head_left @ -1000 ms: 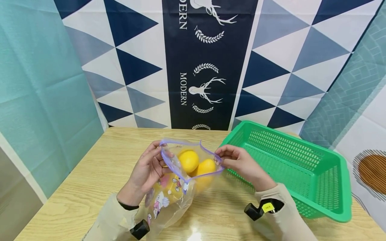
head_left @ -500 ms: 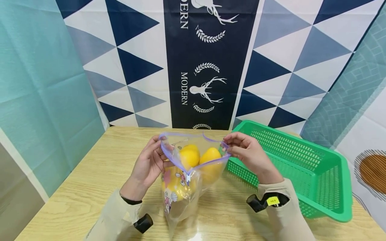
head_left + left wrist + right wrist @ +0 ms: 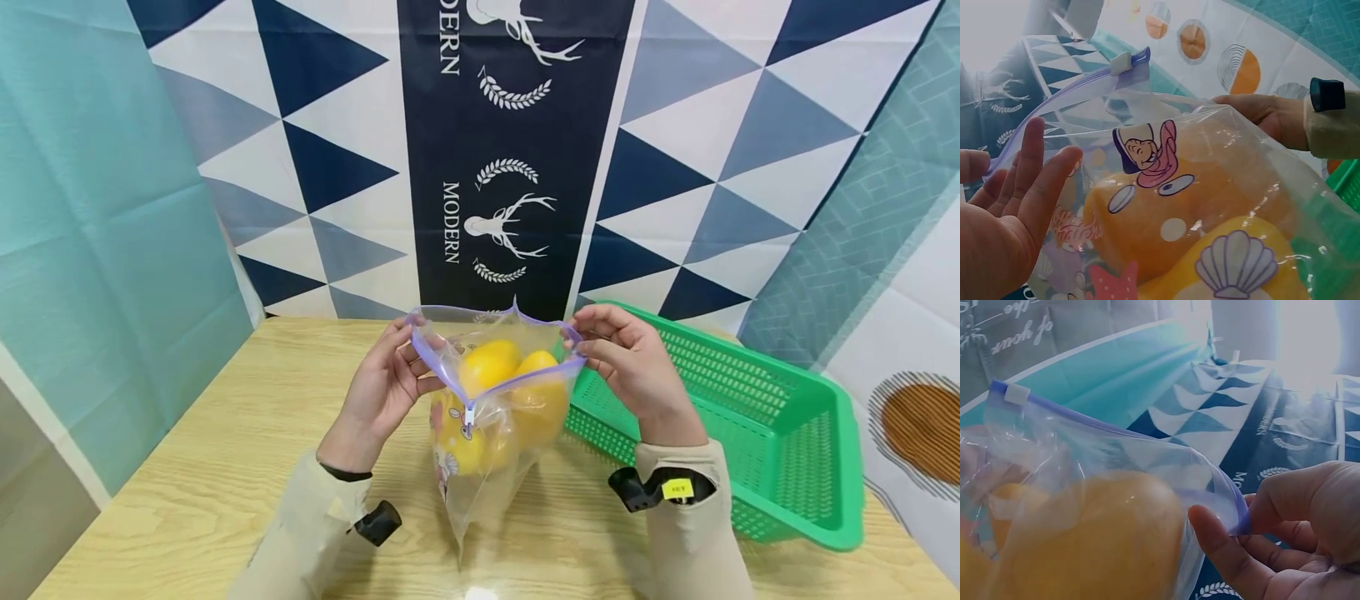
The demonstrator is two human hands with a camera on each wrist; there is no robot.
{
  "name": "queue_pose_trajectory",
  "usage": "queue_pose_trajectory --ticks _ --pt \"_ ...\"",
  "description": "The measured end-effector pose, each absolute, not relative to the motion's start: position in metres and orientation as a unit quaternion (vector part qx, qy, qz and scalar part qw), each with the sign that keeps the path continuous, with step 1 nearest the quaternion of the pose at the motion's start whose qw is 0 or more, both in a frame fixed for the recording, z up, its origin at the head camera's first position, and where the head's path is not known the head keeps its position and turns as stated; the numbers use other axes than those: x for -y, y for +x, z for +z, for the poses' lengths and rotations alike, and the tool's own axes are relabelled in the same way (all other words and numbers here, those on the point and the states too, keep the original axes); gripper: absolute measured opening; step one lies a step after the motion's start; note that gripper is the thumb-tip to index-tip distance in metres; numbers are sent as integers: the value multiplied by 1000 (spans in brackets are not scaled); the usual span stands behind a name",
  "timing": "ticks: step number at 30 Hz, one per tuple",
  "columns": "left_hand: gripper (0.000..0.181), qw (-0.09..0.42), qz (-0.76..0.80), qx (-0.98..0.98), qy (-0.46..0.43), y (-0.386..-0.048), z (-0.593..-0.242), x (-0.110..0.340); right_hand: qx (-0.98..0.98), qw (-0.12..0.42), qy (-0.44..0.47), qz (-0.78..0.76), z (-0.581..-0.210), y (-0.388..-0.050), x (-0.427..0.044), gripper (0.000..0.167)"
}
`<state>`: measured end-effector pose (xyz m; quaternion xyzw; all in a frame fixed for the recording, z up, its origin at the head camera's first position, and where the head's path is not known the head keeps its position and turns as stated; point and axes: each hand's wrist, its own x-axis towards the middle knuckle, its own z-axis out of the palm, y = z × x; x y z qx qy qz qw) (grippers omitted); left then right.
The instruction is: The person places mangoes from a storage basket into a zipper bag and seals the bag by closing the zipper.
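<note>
A clear zip bag with a purple rim and cartoon prints is held up over the table, its mouth spread wide. Several smooth yellow fruits lie inside; their exact kind is hard to tell. My left hand pinches the left end of the rim. At the opposite end, my right hand grips the rim between thumb and fingers, as the right wrist view also shows. A white slider sits at one corner of the zip. Through the film, a yellow fruit bulges behind the printed pictures.
A green plastic basket with perforated walls stands on the right, close to my right forearm. The light wooden table spreads beneath the bag. A patterned cloth hangs behind the far table edge.
Both hands have lifted the bag upward and shifted it slightly right. Its mouth has been drawn wider as my right hand moved outward. The yellow fruits have moved along with the bag.
</note>
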<state>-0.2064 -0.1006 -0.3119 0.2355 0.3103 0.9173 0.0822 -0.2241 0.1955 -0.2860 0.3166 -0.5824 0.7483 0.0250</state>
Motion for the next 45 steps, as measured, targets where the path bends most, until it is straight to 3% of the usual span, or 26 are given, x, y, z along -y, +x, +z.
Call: queue_pose_trajectory --ticks 18,32,39,45 --pt "25 59 937 -281 198 -234 -309 102 589 36 259 765 -291 -248 -179 37" --pt "26 61 944 -286 152 -249 -316 99 591 13 219 777 -298 -261 -177 31" --pt "29 7 902 -390 185 -245 -315 103 583 10 213 784 -298 -261 -176 36" --pt "22 -34 787 -578 212 -240 -312 118 575 8 212 791 -300 -262 -175 37"
